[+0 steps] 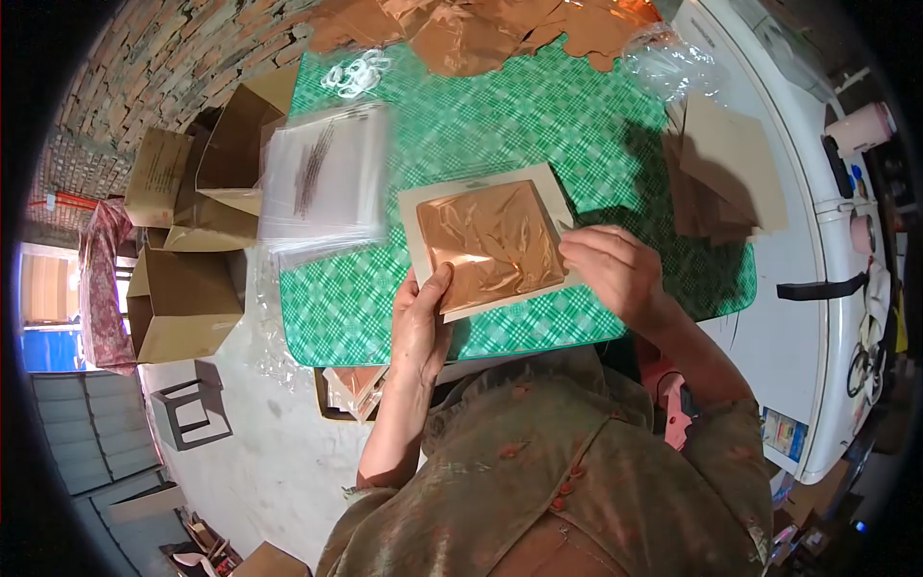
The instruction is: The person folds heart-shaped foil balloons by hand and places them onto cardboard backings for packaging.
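A square of shiny copper-coloured foil (490, 236) lies on a pale card (415, 207), held above the green checked tablecloth (596, 125). My left hand (421, 313) grips the card's lower left edge, its thumb on top of the foil and its fingers underneath. At the right edge of the card is my right hand (611, 264), its fingers pinched together; whatever is between the fingertips is too small to make out. Crinkles run across the foil.
Clear plastic sleeves (327, 183) are stacked at the table's left, below white loops (356, 74). Brown cards (721, 173) lie at the right. Large copper foil sheets (471, 38) cover the far edge. Open cardboard boxes (187, 298) stand left; a white appliance (769, 327) is at right.
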